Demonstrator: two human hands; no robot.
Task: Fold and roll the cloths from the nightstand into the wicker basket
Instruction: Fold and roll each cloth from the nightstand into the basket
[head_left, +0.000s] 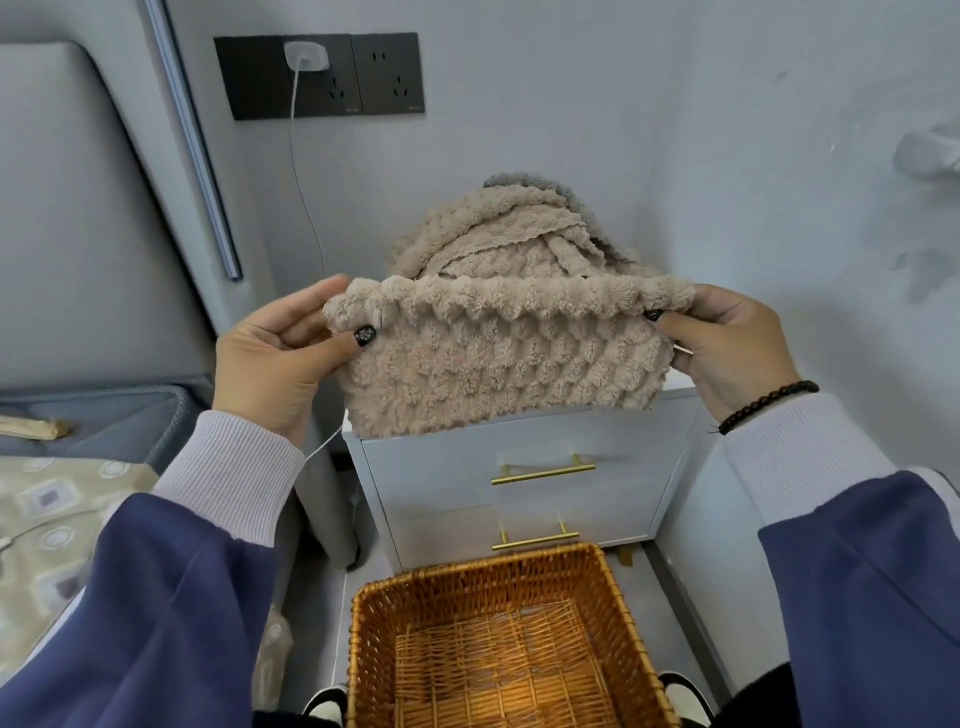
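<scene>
Grey walls meet in a corner behind a white nightstand, which has two drawers with two gold handles. Both hands are raised in front of it, palms turned toward each other. The left hand pinches the upper left corner of a beige cloth between thumb and fingers; the right hand pinches the upper right corner in the same way. Between the two grips the cloth is stretched flat, its long axis running from left to right, and its lower edge hangs down just over the front edge of the nightstand top. Behind the held cloth lies a pile of cloths, beige with a little grey at the back; how many I cannot tell. Below the hands stands one wicker basket on the floor, with nothing inside. One bead bracelet is on the right wrist.
</scene>
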